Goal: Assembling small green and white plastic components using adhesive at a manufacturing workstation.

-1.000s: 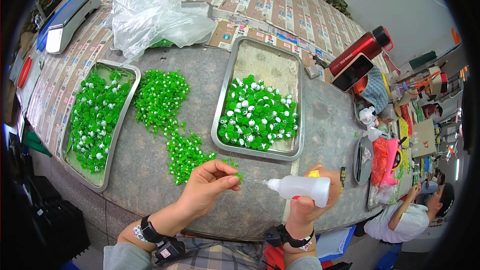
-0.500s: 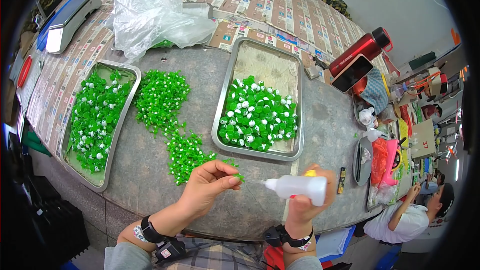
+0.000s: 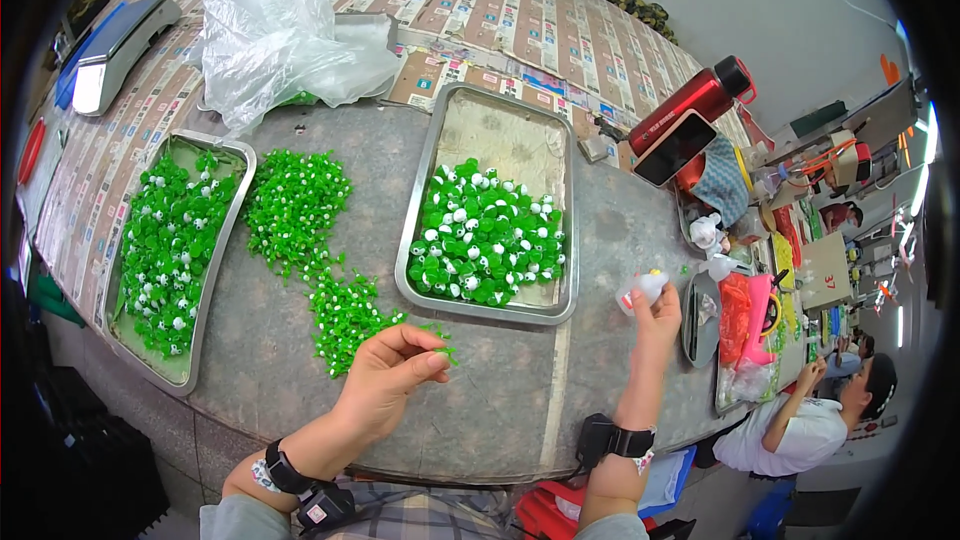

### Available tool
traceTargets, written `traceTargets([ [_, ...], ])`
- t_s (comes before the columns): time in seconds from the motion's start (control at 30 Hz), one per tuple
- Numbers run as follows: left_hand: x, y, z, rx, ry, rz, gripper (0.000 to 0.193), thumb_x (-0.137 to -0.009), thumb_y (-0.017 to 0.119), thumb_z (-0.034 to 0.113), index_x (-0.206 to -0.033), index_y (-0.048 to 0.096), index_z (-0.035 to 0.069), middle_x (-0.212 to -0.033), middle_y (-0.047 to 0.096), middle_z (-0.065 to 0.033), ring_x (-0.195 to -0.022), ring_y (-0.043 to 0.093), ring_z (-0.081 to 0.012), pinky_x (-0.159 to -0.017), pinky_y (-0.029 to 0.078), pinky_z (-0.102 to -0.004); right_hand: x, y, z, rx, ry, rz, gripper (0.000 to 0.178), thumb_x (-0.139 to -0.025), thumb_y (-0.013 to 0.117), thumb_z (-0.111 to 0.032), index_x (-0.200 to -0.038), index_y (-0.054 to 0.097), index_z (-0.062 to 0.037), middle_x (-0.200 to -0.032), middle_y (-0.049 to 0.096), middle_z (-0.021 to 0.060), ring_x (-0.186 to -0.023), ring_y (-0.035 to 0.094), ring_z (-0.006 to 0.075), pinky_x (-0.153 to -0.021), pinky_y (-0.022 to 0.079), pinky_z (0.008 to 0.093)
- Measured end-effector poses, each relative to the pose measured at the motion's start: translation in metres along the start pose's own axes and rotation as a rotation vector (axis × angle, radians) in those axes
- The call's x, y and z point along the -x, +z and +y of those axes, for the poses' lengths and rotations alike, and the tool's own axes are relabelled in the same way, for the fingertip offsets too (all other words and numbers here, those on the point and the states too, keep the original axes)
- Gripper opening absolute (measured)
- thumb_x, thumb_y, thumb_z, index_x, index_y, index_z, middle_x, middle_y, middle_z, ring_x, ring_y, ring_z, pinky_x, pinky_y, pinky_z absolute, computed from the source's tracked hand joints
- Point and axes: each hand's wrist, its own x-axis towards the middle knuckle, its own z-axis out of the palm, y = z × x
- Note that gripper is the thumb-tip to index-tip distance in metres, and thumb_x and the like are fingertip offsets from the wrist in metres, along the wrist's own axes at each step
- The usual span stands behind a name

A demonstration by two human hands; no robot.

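Observation:
Between thumb and forefinger, my left hand (image 3: 385, 380) pinches a small green plastic piece (image 3: 448, 352). Farther right, my right hand (image 3: 657, 322) grips a translucent white squeeze bottle (image 3: 646, 290) by its side; part of it is hidden by the fingers. Just beyond my left hand lies a loose pile of small green pieces with white spots (image 3: 345, 315), joined to a larger heap (image 3: 298, 202). Past the hands, a metal tray (image 3: 407, 265) holds green pieces with white eyeball-like balls (image 3: 490, 240). Another metal tray (image 3: 240, 155) on the left holds similar pieces.
Clear plastic bags (image 3: 275, 35) cover a tray at the back. A scale (image 3: 120, 50) stands far left. A red flask (image 3: 690, 105) and a phone (image 3: 675, 148) are at the back right. A grey dish (image 3: 700, 325) sits right of my right hand. A person in white (image 3: 785, 435) works beyond.
My right hand has carried the squeeze bottle away from my left hand, to the right and farther off. My left hand still pinches the green piece. The whole view has shifted slightly.

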Motion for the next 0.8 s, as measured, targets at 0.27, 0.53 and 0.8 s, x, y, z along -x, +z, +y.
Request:
traceTargets([
  [0.27,-0.002,0.001,-0.002,-0.007,-0.026,0.009,0.011,-0.075,0.057,0.004,-0.084,0.053,0.003,-0.078,0.056,-0.005,-0.07,0.054,-0.0112,-0.064,0.046,-0.0248,0.017,0.022,-0.058,0.833,-0.656,0.426,0.031,-0.069,0.06,-0.004,-0.098,0.049,-0.0024,-0.09,0.054,0.0081,-0.079,0.051,0.0182,-0.069,0.04,0.0284],
  [0.53,-0.002,0.001,0.001,-0.005,-0.011,-0.008,0.009,-0.075,0.056,0.004,-0.084,0.053,0.003,-0.076,0.056,-0.0041,-0.069,0.054,-0.0108,-0.063,0.046,-0.0246,0.013,0.079,-0.033,0.967,-0.588,-0.436,0.016,-0.063,0.062,-0.008,-0.076,0.056,-0.005,-0.072,0.053,0.0068,-0.073,0.049,0.0232,-0.063,0.04,0.0316],
  [0.8,0.0,-0.001,0.0,-0.026,-0.017,-0.026,0.009,-0.074,0.057,0.004,-0.083,0.054,0.003,-0.076,0.056,-0.0044,-0.068,0.053,-0.0113,-0.063,0.046,-0.0238,0.037,0.077,-0.055,0.82,-0.458,-0.484,0.016,-0.066,0.06,-0.007,-0.08,0.053,-0.0057,-0.071,0.053,0.0067,-0.065,0.05,0.0242,-0.058,0.041,0.0337],
])
